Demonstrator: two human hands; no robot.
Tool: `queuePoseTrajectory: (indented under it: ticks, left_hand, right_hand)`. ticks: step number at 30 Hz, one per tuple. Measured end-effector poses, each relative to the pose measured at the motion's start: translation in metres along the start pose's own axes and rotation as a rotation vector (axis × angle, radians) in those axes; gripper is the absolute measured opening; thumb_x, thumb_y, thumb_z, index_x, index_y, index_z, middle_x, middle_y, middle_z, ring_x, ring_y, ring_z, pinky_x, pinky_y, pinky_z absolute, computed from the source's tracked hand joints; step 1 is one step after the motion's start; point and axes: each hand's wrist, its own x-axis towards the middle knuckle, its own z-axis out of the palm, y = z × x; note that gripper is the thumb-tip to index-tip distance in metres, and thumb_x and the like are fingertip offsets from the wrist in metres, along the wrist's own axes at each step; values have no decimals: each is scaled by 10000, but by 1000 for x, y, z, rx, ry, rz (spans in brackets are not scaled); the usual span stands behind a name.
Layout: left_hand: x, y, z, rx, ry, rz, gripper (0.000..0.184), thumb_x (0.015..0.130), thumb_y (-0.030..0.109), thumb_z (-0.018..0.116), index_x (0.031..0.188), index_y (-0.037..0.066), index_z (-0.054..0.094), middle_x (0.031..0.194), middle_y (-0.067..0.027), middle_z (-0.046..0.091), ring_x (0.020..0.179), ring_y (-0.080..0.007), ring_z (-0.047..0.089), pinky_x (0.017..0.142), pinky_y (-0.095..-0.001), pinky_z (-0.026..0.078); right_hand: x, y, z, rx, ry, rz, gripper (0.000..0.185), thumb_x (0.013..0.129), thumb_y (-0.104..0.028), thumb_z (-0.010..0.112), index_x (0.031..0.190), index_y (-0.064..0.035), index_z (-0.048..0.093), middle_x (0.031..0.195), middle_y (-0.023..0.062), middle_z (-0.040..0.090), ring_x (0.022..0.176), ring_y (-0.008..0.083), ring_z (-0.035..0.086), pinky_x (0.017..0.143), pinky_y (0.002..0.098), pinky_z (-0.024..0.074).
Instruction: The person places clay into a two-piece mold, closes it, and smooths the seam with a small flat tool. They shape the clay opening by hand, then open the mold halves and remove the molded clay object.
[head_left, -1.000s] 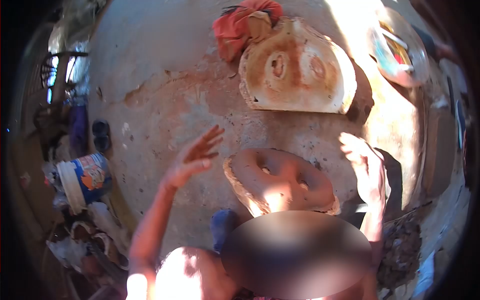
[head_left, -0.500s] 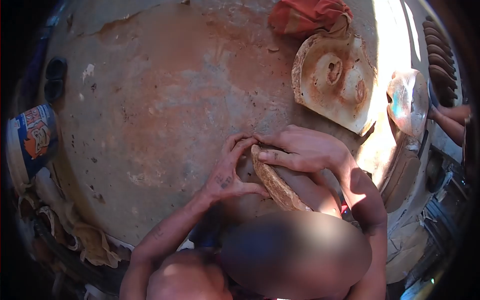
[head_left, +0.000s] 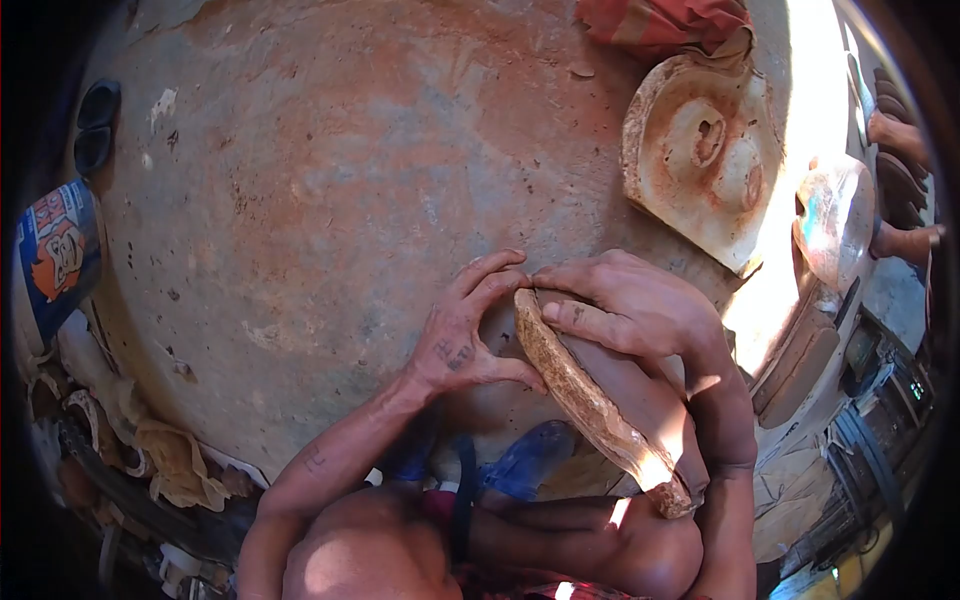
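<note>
A thick plaster mould [head_left: 590,405] with a pale, crusty rim stands tilted on edge above my lap. Smooth brown clay [head_left: 640,385] covers its side toward the right. My left hand [head_left: 465,335] curves around the upper left of the rim, thumb against the edge and fingertips at the top end. From the other side, my right hand [head_left: 635,305] grips the top, its thumb pressed on the clay and its fingers reaching to the left fingertips. The mould's lower end rests at or near my knee; contact there is unclear.
Another mould half [head_left: 705,160], hollow side up, lies on the floor beside a red cloth [head_left: 665,25]. A plastic bag [head_left: 835,215] and another person's limbs [head_left: 905,240] are at right. A printed bucket [head_left: 60,255] and dark sandals [head_left: 95,130] are at left.
The view has shifted, so floor objects at right sit farther right. More of the mould's lower end and my legs now show. Both hands keep about the same grip.
</note>
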Motion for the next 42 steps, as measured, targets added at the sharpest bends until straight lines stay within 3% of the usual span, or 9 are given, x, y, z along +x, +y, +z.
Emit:
queuePoseTrajectory:
  ticks: [9,12,16,18,20,26,30,32,42]
  left_hand:
    - [-2,-1,1,-48,12,47,1036,481,478,1052,1337,70,635,1360,-135,663,1302,-355,613,1129,-478,481]
    - [-3,-1,3,-56,34,49,1015,485,464,1053,1323,69,639,1337,-131,672,1285,-355,622,1124,-475,484]
    - [-8,-2,6,-76,51,21,994,492,450,1054,1313,70,643,1334,-132,674,1282,-352,626,1115,-468,491]
    - [-10,-1,6,-74,49,14,992,490,445,1056,1310,70,643,1333,-133,675,1281,-349,627,1113,-464,493]
    - [-11,-1,4,-129,28,19,905,561,287,1056,1329,69,629,1372,-134,657,1332,-328,605,1143,-462,480]
    - [-16,-1,6,-153,34,1,863,587,230,1040,1326,61,627,1351,-135,650,1320,-310,615,1129,-441,498]
    - [-23,-4,8,-138,37,5,852,592,221,1035,1324,63,627,1342,-140,647,1310,-310,621,1119,-441,505]
    - [-28,-6,10,-150,71,23,901,509,368,1059,1244,61,637,1279,-133,681,1234,-348,649,1071,-458,519]
    - [-49,-2,16,-362,35,-62,873,668,206,1022,1411,25,601,1508,-200,607,1369,-316,621,1142,-434,518]
  right_hand:
    - [0,7,7,-6,110,-79,544,1090,-447,482,1246,31,690,1109,296,714,1076,487,660,966,533,502]
    - [0,3,0,-18,10,2,593,1071,-428,505,1406,50,607,1290,302,681,1179,497,645,1022,521,510]
    - [2,3,2,-2,-6,-4,601,1071,-435,506,1402,56,605,1282,302,684,1172,501,647,1022,522,509]
    - [1,8,9,26,103,-60,547,1075,-468,502,1256,11,695,1134,290,718,1082,485,666,965,532,510]
    - [1,7,10,27,92,-45,552,1072,-481,505,1266,-2,699,1142,286,718,1090,486,664,968,530,511]
    - [2,8,12,3,47,5,583,1057,-527,511,1292,-30,706,1170,275,722,1114,483,660,983,525,514]
    - [1,8,14,-42,90,-23,589,1057,-534,506,1278,-27,710,1159,269,728,1105,474,667,984,527,518]
    - [4,5,7,-44,24,-19,639,1062,-532,493,1324,26,659,1204,291,708,1126,488,660,991,529,514]
    - [6,1,8,-67,-40,28,632,1067,-531,489,1302,26,672,1166,287,722,1092,494,662,984,521,515]
